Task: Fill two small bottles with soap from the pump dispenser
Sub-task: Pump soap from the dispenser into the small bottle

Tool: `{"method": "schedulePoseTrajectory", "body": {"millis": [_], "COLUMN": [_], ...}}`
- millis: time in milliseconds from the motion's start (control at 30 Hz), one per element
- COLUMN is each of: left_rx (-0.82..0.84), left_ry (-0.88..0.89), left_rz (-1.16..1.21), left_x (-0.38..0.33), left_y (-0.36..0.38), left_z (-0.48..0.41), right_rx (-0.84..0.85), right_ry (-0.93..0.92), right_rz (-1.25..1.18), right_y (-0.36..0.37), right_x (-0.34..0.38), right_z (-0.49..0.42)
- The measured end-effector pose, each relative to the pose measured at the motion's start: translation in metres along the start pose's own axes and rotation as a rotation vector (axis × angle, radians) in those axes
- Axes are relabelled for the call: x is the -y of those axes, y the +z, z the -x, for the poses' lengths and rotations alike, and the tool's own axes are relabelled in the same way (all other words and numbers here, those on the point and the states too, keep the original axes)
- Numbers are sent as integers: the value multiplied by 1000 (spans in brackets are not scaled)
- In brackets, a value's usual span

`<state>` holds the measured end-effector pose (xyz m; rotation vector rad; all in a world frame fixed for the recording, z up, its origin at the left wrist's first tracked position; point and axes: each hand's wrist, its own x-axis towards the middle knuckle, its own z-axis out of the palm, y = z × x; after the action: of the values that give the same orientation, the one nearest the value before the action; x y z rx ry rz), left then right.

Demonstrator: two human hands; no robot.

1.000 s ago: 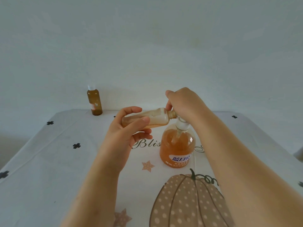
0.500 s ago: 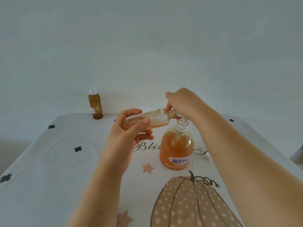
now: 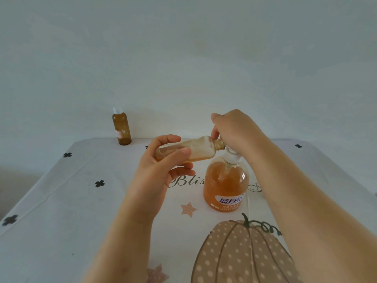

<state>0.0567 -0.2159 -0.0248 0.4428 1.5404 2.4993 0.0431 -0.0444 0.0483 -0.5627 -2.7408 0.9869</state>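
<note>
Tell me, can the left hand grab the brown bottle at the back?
Probably not yet: the left hand holds the small bottle at the pump dispenser, though nothing blocks the brown bottle.

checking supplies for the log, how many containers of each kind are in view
Small bottles: 2 (held bottle, tipped sideways; capped bottle, upright at the far left)
Pump dispensers: 1 (pump dispenser)
Total: 3

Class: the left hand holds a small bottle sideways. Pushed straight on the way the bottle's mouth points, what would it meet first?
Most likely the nozzle of the pump dispenser, right at the mouth of the small bottle, under the right hand; exact depth is unclear.
</note>
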Motion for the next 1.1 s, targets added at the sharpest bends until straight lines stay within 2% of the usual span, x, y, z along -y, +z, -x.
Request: {"method": "schedulePoseTrajectory", "body": {"millis": [833,1100], "left_rx": [11,28], "left_ry": [20,-10], "left_rz": [28,49], "left_x": [-1,-1], "left_y": [3,1], "left_z": [3,2], "right_rx": [19,-17], "right_ry": [28,-30], "right_rz": [51,30], "right_y": [-11,-7], "right_x": [13,6], "right_z": [7,6]}}
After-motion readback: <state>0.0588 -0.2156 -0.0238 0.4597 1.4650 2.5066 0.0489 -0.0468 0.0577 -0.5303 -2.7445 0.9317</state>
